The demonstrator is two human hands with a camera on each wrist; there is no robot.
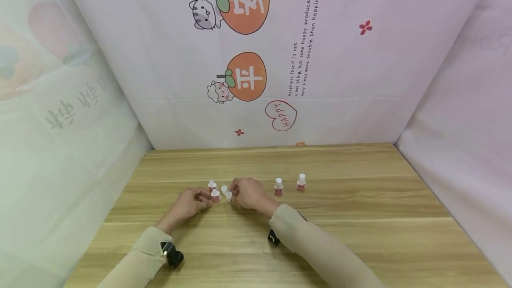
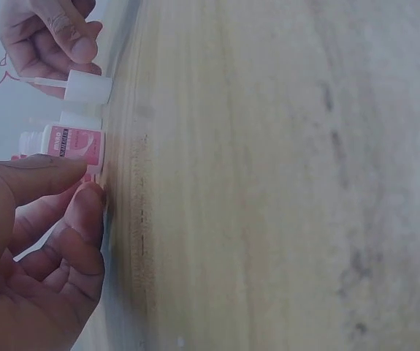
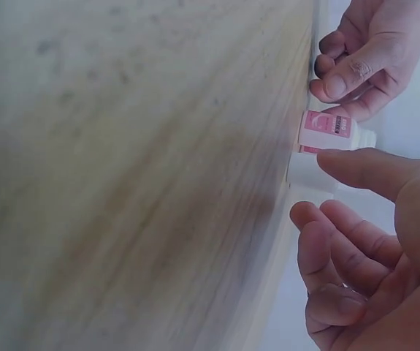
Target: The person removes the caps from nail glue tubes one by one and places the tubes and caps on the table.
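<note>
Two small uncapped glue bottles with pink labels, a front one (image 1: 215, 197) and one behind it (image 1: 212, 186), stand at the left of the table. Beside them two white brush caps, a rear one (image 1: 224, 190) and a front one (image 1: 229, 197), stand upside down, brushes pointing up. My left hand (image 1: 193, 202) is next to the front bottle, fingers loosely bent and fingertips right at its side. On the other side my right hand (image 1: 250, 194) is close by the caps. In the right wrist view its thumb overlaps a white cap (image 3: 308, 172), with the fingers spread apart from the thumb.
Two closed bottles with white caps, a nearer one (image 1: 278, 186) and a farther one (image 1: 301, 182), stand right of my right hand. The wooden table (image 1: 360, 234) meets a printed white cloth (image 1: 340, 101) at the back, with cloth walls on both sides.
</note>
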